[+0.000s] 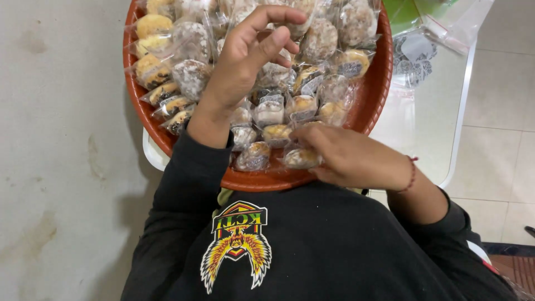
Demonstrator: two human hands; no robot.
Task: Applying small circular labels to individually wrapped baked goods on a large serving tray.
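Your right hand [351, 159] pinches a wrapped pastry [301, 159] at the near rim of the tray [374, 95]; the fingers are closed on the wrap from the right side, and the packet rests on or just above the tray floor, I cannot tell which.

Handling, judged: the pastry looks light, soft and crumbly inside a thin clear film. The film is likely slippery and crinkly, so a hold on the loose wrap edge may slide. Take it across the body of the cake with light pressure; a hard squeeze would probably crush it.

Your left hand [251, 50] hovers over the middle of the tray, fingers curled, thumb and forefinger narrow. Whether a bit of film sits between them I cannot tell.

Container: the tray is round, orange-red, shallow-walled, and crowded. It holds many single-wrapped pastries: pale sugar-dusted round ones [192, 75] toward the far side and left, golden-brown ones [277, 132] nearer you. Packets touch and overlap; none stand upright.

The tray sits on a white table [440, 111], overhanging its near edge toward your body. Loose clear bags [415, 53] lie on the table just right of the tray.
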